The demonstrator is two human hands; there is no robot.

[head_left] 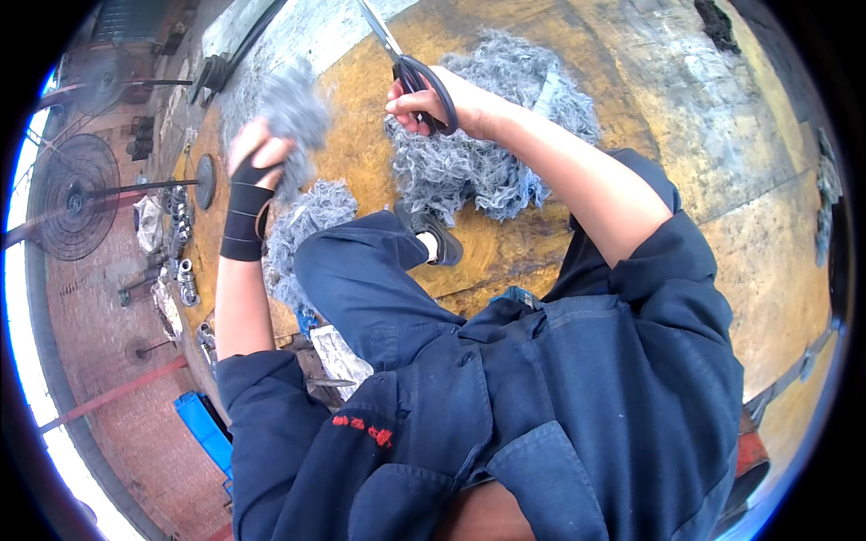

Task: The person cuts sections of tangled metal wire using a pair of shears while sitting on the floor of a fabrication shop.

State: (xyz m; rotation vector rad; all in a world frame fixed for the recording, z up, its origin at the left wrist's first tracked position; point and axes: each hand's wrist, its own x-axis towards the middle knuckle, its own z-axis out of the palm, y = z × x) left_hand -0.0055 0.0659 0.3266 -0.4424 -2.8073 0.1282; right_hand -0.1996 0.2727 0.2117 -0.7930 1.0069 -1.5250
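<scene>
A blurred clump of grey fibre [296, 113] is gripped in my left hand [258, 149], which wears a black wrist wrap [244, 212]. My right hand [431, 101] has its fingers through the black handles of a pair of scissors [417, 86]. The blades point up and away; their tips run past the top edge of the picture. Under and beyond my right forearm lies a large heap of shaggy grey fibre [460, 176]. A smaller heap of the same fibre [316, 216] lies below my left hand, against my bent leg.
Worn yellow-brown boards [649, 108] form the floor surface. Round fan guards [79, 197] stand at the left, near metal parts [185, 279] along the edge. A dark tuft [717, 25] lies at the far right. My shoe [431, 234] rests beside the large heap.
</scene>
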